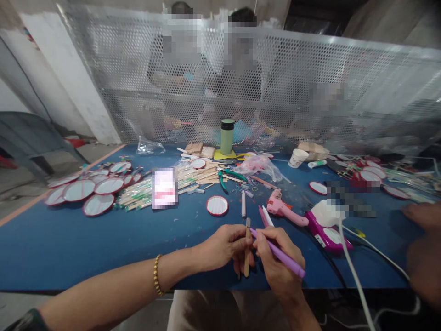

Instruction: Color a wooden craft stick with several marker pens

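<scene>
The person's 2 hands meet over the near edge of the blue counter (120, 253). The left hand (227, 246) grasps a wooden stick (246, 266) between thumb and fingers. The stick is flat, narrow and pale brown with a rounded lower end; it stands nearly upright in the view, its middle partly covered by the fingers. At its upper end sits a small greyish-white piece (248, 222), smooth and slightly wider than it is thick.

The right hand (280, 257) grips a purple pen (287, 262) the way a writer would. The pen is slim, plain and evenly lavender, slanting from lower right to upper left, with its tip at the stick, just below the pale piece; whether it touches cannot be told.

Just beyond the stick lies a thin grey tube (243, 204), with a white, red-rimmed disc (217, 205) to its left. A pink glue gun (285, 209) rests to the right, near a white pen (267, 217). A gold bead bracelet (157, 276) circles the left wrist.
</scene>
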`<state>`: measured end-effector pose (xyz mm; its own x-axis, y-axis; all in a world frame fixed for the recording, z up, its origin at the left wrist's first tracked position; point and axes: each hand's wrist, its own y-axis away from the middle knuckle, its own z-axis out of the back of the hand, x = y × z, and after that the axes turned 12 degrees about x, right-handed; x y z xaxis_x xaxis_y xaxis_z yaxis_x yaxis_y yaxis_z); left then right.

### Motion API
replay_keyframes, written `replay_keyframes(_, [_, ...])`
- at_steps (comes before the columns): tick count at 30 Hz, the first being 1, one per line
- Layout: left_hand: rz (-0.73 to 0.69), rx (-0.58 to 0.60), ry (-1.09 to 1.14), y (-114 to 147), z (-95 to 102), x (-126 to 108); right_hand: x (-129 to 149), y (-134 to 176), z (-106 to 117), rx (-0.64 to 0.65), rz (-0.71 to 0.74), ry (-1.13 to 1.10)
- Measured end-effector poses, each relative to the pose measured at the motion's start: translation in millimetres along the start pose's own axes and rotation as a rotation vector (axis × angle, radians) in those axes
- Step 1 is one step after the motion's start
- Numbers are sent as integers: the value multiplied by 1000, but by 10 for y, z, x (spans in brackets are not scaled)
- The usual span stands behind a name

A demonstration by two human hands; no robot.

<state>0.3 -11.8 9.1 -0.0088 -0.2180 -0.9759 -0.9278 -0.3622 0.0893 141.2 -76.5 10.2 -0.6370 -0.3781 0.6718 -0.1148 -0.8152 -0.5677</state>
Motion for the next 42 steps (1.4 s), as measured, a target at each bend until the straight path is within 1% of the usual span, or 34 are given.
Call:
replay_keyframes(12, [-3, 6, -9, -1, -7, -25, -22, 5, -3, -22, 16, 8])
replay_keyframes(21, [-21, 11, -11, -9, 10, 25, -12, -8, -13, -8, 27, 25])
replay_keyframes(28, [3, 8, -3, 6, -1, -23, -39, 19, -28, -48, 29, 16])
replay_keyframes(35, [-15, 7, 0, -4, 8, 10, 6, -8, -3, -7, 29, 9])
replay_keyframes(42, [-7, 2, 5, -2, 7, 4, -20, 6, -10, -20, 40, 19])
